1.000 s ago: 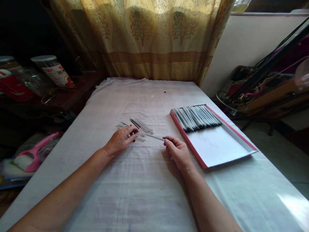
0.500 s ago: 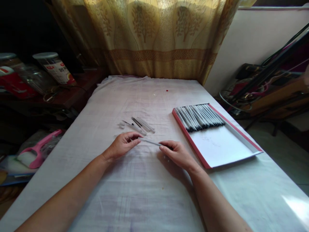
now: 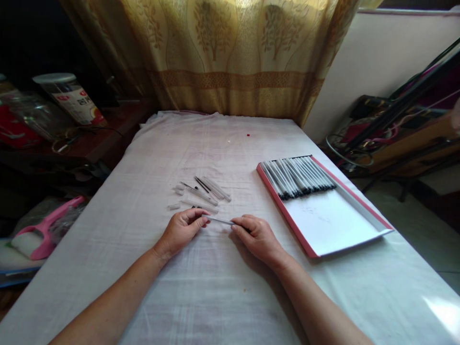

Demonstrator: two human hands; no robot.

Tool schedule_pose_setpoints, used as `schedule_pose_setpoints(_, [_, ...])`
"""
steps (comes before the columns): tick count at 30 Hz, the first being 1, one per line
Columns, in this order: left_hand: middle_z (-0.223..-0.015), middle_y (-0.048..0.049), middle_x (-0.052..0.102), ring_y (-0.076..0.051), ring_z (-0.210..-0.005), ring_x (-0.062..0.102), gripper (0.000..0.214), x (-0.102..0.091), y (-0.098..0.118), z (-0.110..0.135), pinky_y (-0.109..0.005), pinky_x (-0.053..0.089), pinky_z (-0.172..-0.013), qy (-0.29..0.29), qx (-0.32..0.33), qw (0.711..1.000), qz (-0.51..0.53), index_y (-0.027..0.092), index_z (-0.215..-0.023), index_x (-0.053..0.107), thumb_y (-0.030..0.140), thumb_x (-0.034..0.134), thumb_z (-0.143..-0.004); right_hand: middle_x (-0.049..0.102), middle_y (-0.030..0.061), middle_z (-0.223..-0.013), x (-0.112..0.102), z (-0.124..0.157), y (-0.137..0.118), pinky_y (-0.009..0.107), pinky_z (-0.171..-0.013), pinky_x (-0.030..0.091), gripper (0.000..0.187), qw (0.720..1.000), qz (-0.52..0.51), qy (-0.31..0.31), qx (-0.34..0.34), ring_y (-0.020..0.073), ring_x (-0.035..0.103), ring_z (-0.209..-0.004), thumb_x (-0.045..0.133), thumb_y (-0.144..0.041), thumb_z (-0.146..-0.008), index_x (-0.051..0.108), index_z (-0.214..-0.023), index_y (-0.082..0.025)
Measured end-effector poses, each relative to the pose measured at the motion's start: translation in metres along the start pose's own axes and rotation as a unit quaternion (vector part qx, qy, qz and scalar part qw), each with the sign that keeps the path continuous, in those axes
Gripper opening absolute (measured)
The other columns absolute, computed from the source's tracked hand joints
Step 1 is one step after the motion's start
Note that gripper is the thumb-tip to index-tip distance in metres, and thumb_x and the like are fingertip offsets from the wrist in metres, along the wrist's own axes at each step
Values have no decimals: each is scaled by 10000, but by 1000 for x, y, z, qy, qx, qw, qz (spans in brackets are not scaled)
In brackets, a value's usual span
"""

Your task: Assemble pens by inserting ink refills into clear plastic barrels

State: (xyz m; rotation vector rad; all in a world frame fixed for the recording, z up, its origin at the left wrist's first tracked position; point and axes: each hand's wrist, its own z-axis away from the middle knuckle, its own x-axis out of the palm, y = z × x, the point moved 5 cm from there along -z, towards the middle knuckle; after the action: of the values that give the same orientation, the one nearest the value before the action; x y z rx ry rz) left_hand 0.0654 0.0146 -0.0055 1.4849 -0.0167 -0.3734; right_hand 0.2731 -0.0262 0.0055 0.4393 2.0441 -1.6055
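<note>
A slim, pale pen [image 3: 220,220] spans the gap between my two hands, lying nearly level above the cloth. My left hand [image 3: 183,231] pinches its left end between thumb and fingers. Around its right end my right hand [image 3: 258,235] is closed, hiding that end. Just beyond my left hand lie loose pen parts: clear barrels [image 3: 215,188], dark-tipped refills [image 3: 203,183] and small clear caps [image 3: 174,207]. To the right, a shallow red-edged box lid [image 3: 287,223] holds a row of pens [image 3: 298,177] with black ends toward me.
A white cloth [image 3: 201,297] covers the table. Near its far side lie a tiny red piece [image 3: 248,135] and a white bit [image 3: 229,142]. At left are a lidded jar [image 3: 74,100] and a pink-handled object [image 3: 48,230]. A gold curtain [image 3: 237,52] hangs behind.
Both hands have come slightly nearer to me, and the pen lies a little more level. More of the loose parts beyond my left hand now shows. The view has shifted slightly.
</note>
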Motion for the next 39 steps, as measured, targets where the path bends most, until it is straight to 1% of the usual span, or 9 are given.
schedule_pose_setpoints(5, [-744, -46, 727, -175, -684, 661, 373, 3, -2, -2, -235, 473, -524, 3, 4, 1000, 6, 169, -930, 718, 496, 702, -751, 721, 73, -800, -1, -2, -9, 297, -683, 479, 246, 999, 50, -16, -7, 207, 669, -736, 548, -308, -910, 779, -936, -227])
schedule_pose_setpoints(8, [-842, -71, 741, -174, -720, 663, 510, 5, 0, -3, -224, 457, -516, -2, -2, 999, 36, 163, -1110, 665, 521, 701, -748, 742, 90, -893, -16, -9, -19, 321, -743, 495, 286, 995, 92, -24, -24, 230, 685, -821, 503, -295, -919, 758, -1026, -223])
schedule_pose_setpoints(11, [-887, -80, 740, -171, -723, 657, 730, 3, 0, -4, -218, 450, -505, 9, -22, 997, 75, 162, -1308, 534, 561, 715, -724, 749, 88, -976, -57, -22, -12, 327, -781, 503, 318, 993, 104, 54, -10, 224, 689, -852, 487, -315, -907, 717, -1106, -221])
schedule_pose_setpoints(13, [-851, -67, 731, -161, -697, 642, 759, -1, -1, -5, -216, 448, -502, 20, -29, 995, 93, 162, -1311, 525, 576, 725, -708, 749, 78, -888, -97, -30, 11, 327, -718, 505, 350, 981, 120, 143, 62, 214, 677, -744, 503, -353, -881, 681, -1140, -197])
schedule_pose_setpoints(17, [-780, -44, 706, -150, -672, 622, 660, -6, 0, -7, -212, 439, -502, 35, -33, 993, 109, 163, -1197, 607, 561, 744, -688, 742, 112, -863, -171, -33, 66, 376, -758, 490, 337, 904, 219, 280, 238, 269, 680, -827, 507, -335, -843, 684, -1063, -151])
schedule_pose_setpoints(20, [-751, -39, 695, -152, -664, 621, 579, -7, 2, -7, -216, 434, -499, 41, -34, 992, 112, 163, -1101, 655, 546, 750, -677, 745, 139, -958, -198, -31, 94, 397, -788, 482, 358, 856, 273, 301, 319, 311, 671, -930, 494, -306, -850, 688, -1106, -148])
schedule_pose_setpoints(23, [-737, -40, 693, -153, -657, 619, 522, -6, 3, -6, -219, 432, -501, 44, -34, 992, 113, 165, -1029, 680, 530, 760, -664, 733, 145, -1031, -202, -33, 104, 389, -782, 484, 369, 841, 311, 281, 343, 313, 669, -948, 487, -308, -869, 691, -1139, -162])
schedule_pose_setpoints(31, [-729, -42, 701, -145, -648, 612, 489, -5, 1, -7, -208, 428, -497, 41, -36, 992, 116, 169, -968, 702, 530, 771, -646, 732, 147, -1063, -194, -53, 104, 377, -773, 487, 373, 829, 370, 215, 361, 310, 676, -975, 479, -300, -889, 690, -1177, -192])
schedule_pose_setpoints(39, [-697, -31, 694, -136, -622, 609, 462, -5, 4, -6, -204, 434, -494, 59, -32, 987, 148, 165, -911, 710, 525, 784, -630, 713, 151, -1115, -193, -56, 87, 374, -747, 491, 373, 833, 403, 207, 317, 312, 669, -964, 490, -310, -875, 734, -1134, -197])
